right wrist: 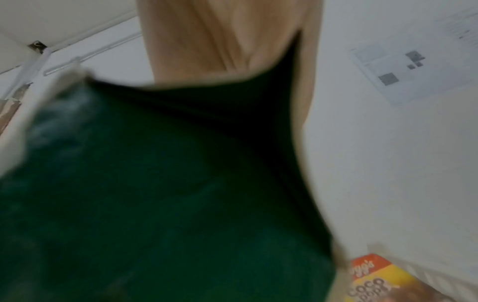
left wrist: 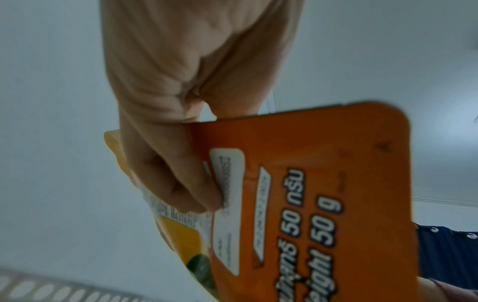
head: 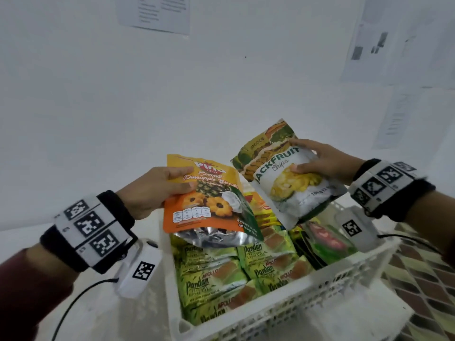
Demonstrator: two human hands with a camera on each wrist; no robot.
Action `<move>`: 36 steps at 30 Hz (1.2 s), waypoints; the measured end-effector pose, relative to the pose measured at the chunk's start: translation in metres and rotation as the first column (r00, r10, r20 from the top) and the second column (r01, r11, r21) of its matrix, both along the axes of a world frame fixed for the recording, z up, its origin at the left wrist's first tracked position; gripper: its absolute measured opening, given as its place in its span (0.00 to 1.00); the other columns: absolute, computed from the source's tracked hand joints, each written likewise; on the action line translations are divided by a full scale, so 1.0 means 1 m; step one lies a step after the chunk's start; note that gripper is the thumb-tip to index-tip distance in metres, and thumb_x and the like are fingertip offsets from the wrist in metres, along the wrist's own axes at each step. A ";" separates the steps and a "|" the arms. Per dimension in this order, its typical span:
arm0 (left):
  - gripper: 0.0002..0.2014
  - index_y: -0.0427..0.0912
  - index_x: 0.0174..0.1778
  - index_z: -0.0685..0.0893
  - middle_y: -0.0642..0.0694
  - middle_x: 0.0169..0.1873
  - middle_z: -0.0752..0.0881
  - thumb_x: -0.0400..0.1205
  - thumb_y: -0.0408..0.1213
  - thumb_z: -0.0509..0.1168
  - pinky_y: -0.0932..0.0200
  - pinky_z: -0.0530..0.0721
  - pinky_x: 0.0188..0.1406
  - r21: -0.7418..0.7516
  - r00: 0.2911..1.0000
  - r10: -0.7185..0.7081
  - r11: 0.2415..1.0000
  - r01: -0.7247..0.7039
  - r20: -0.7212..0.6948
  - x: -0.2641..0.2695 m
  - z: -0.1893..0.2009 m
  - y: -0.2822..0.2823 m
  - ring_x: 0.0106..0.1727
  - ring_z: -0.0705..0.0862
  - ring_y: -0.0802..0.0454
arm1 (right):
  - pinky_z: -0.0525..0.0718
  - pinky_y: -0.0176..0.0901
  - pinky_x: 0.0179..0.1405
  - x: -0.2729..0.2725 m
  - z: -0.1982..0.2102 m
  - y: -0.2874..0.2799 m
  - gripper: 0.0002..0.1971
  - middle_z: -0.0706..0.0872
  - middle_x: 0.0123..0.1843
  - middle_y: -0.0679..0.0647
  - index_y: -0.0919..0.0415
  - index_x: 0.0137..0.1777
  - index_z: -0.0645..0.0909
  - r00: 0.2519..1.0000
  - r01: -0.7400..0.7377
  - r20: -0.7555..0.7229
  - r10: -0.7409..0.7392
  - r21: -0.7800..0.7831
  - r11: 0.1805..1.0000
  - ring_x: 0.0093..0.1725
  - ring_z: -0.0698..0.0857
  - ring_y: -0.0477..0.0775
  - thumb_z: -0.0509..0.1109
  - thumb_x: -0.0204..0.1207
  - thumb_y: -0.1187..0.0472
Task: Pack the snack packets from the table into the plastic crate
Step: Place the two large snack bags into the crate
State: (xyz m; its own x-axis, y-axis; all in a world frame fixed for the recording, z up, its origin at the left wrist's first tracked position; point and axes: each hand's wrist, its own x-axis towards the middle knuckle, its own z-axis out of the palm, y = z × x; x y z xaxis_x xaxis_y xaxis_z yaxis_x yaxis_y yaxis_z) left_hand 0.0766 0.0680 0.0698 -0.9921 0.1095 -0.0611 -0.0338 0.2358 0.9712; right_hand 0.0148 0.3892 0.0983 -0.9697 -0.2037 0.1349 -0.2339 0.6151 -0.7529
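My left hand (head: 157,188) grips an orange coconut pineapple biscuit pouch (head: 209,205) by its left edge, thumb on the front, above the white plastic crate (head: 283,313). In the left wrist view the fingers (left wrist: 181,183) curl against the pouch's orange back (left wrist: 323,194). My right hand (head: 320,161) holds a white and green jackfruit chips pouch (head: 283,178) up and tilted over the crate's far side. The right wrist view shows only that pouch's dark green underside (right wrist: 155,183), blurred. Several green pandan cake packets (head: 236,271) lie in the crate.
Yellow packets (head: 266,210) and a green pouch with a red picture (head: 327,239) also lie in the crate. A cereal box (right wrist: 375,282) shows low in the right wrist view. A white wall with paper sheets (head: 152,11) stands behind; patterned floor (head: 423,279) lies right.
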 end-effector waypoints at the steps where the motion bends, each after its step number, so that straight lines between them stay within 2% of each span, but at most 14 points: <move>1: 0.26 0.49 0.74 0.71 0.43 0.49 0.89 0.79 0.34 0.66 0.58 0.86 0.45 -0.015 1.000 0.009 1.000 -0.008 0.015 0.001 -0.001 0.001 0.35 0.88 0.54 | 0.76 0.57 0.70 -0.006 -0.002 0.005 0.34 0.75 0.72 0.53 0.48 0.76 0.67 0.999 -0.022 0.031 0.023 -0.020 1.000 0.67 0.79 0.57 0.74 0.70 0.65; 7: 0.25 0.49 0.71 0.74 0.47 0.33 0.91 0.78 0.30 0.65 0.63 0.88 0.27 -0.107 0.997 0.056 0.993 -0.050 0.056 0.014 0.002 0.012 0.27 0.88 0.54 | 0.76 0.51 0.70 -0.031 -0.009 0.034 0.36 0.72 0.76 0.49 0.46 0.76 0.65 0.970 -0.227 0.118 0.212 0.125 0.966 0.71 0.75 0.52 0.74 0.70 0.62; 12: 0.25 0.47 0.72 0.74 0.46 0.35 0.92 0.78 0.29 0.63 0.61 0.89 0.28 -0.016 0.968 0.251 0.968 -0.251 0.006 0.028 0.007 0.017 0.28 0.89 0.54 | 0.85 0.28 0.48 -0.049 -0.003 0.050 0.52 0.73 0.69 0.35 0.33 0.66 0.68 0.887 -0.414 0.263 0.381 0.082 0.907 0.62 0.79 0.39 0.82 0.36 0.32; 15: 0.29 0.47 0.71 0.75 0.46 0.37 0.92 0.72 0.34 0.70 0.60 0.89 0.34 -0.019 0.963 0.268 0.963 -0.267 0.030 0.038 0.004 0.030 0.32 0.90 0.54 | 0.85 0.29 0.47 -0.059 -0.009 0.056 0.50 0.75 0.68 0.35 0.32 0.63 0.70 0.823 -0.499 0.340 0.455 0.051 0.865 0.60 0.82 0.38 0.83 0.34 0.33; 17: 0.41 0.51 0.68 0.77 0.47 0.38 0.92 0.56 0.43 0.82 0.62 0.89 0.32 -0.104 0.975 0.200 0.976 -0.191 0.094 0.041 0.003 0.038 0.35 0.90 0.54 | 0.86 0.31 0.46 -0.063 -0.018 0.057 0.50 0.79 0.65 0.36 0.34 0.62 0.71 0.788 -0.529 0.386 0.479 0.027 0.848 0.57 0.85 0.39 0.85 0.34 0.36; 20: 0.42 0.52 0.71 0.73 0.56 0.34 0.91 0.60 0.47 0.80 0.67 0.87 0.29 -0.307 0.978 0.141 0.948 -0.089 0.153 0.044 0.006 0.055 0.35 0.90 0.59 | 0.86 0.30 0.46 -0.070 -0.029 0.057 0.52 0.78 0.65 0.37 0.35 0.62 0.71 0.748 -0.576 0.445 0.492 0.067 0.815 0.56 0.84 0.38 0.85 0.31 0.35; 22: 0.45 0.54 0.74 0.68 0.53 0.34 0.91 0.61 0.48 0.80 0.68 0.85 0.30 -0.418 0.956 0.097 0.908 0.029 0.277 0.041 0.004 0.068 0.31 0.88 0.62 | 0.86 0.35 0.50 -0.070 -0.035 0.055 0.52 0.75 0.71 0.42 0.41 0.67 0.69 0.721 -0.577 0.521 0.457 0.086 0.812 0.61 0.82 0.45 0.86 0.38 0.43; 24: 0.35 0.57 0.78 0.61 0.38 0.51 0.87 0.77 0.37 0.70 0.65 0.85 0.38 -0.590 0.921 0.121 0.797 0.132 0.370 0.037 0.000 0.078 0.37 0.87 0.59 | 0.83 0.44 0.60 -0.067 -0.041 0.054 0.53 0.68 0.76 0.46 0.42 0.74 0.64 0.694 -0.588 0.598 0.399 0.152 0.794 0.67 0.77 0.52 0.86 0.46 0.51; 26: 0.35 0.65 0.78 0.55 0.39 0.65 0.79 0.81 0.40 0.66 0.60 0.82 0.49 -0.772 0.897 0.157 0.582 0.254 0.414 0.030 -0.005 0.079 0.52 0.83 0.51 | 0.80 0.52 0.66 -0.065 -0.048 0.051 0.61 0.67 0.76 0.49 0.39 0.77 0.57 0.696 -0.627 0.628 0.349 0.293 0.722 0.69 0.75 0.56 0.87 0.43 0.47; 28: 0.35 0.66 0.78 0.52 0.44 0.61 0.81 0.80 0.46 0.65 0.61 0.81 0.47 -0.841 0.871 0.191 0.416 0.345 0.452 0.026 -0.008 0.079 0.51 0.81 0.50 | 0.78 0.57 0.68 -0.060 -0.052 0.049 0.60 0.66 0.77 0.51 0.37 0.78 0.54 0.708 -0.645 0.623 0.333 0.376 0.665 0.71 0.74 0.59 0.86 0.46 0.45; 30: 0.33 0.64 0.79 0.55 0.45 0.47 0.81 0.81 0.49 0.64 0.66 0.77 0.34 -0.862 0.839 0.248 0.298 0.409 0.484 0.022 -0.008 0.083 0.39 0.79 0.53 | 0.76 0.56 0.70 -0.055 -0.051 0.047 0.50 0.65 0.78 0.51 0.41 0.79 0.55 0.743 -0.619 0.579 0.336 0.402 0.675 0.72 0.72 0.59 0.81 0.60 0.52; 31: 0.32 0.62 0.79 0.57 0.44 0.48 0.82 0.80 0.50 0.64 0.66 0.76 0.34 -0.873 0.835 0.266 0.229 0.431 0.483 0.021 -0.009 0.085 0.39 0.79 0.53 | 0.76 0.56 0.71 -0.053 -0.049 0.048 0.48 0.67 0.77 0.51 0.42 0.78 0.57 0.760 -0.603 0.552 0.343 0.402 0.689 0.72 0.72 0.58 0.81 0.61 0.53; 34: 0.32 0.59 0.79 0.59 0.45 0.74 0.72 0.80 0.54 0.61 0.58 0.73 0.66 -0.895 0.858 0.277 0.014 0.446 0.432 0.016 -0.009 0.093 0.70 0.75 0.48 | 0.78 0.55 0.68 -0.051 -0.037 0.054 0.51 0.76 0.72 0.54 0.42 0.75 0.63 0.784 -0.560 0.506 0.359 0.328 0.761 0.67 0.78 0.58 0.81 0.49 0.50; 36: 0.33 0.55 0.80 0.60 0.49 0.78 0.66 0.79 0.56 0.61 0.56 0.66 0.73 -0.918 0.894 0.267 -0.072 0.391 0.360 0.012 -0.006 0.099 0.77 0.67 0.48 | 0.80 0.54 0.66 -0.057 -0.029 0.059 0.52 0.81 0.67 0.54 0.41 0.72 0.66 0.803 -0.531 0.468 0.369 0.282 0.799 0.62 0.82 0.57 0.84 0.42 0.44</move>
State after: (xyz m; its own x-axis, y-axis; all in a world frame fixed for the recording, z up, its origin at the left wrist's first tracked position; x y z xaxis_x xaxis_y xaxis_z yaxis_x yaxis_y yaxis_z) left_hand 0.0890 0.1674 0.0637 -0.8306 -0.3317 -0.4473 -0.1510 0.9073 -0.3925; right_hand -0.0418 0.4481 0.0696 -0.7068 -0.5844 -0.3986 -0.3117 0.7631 -0.5662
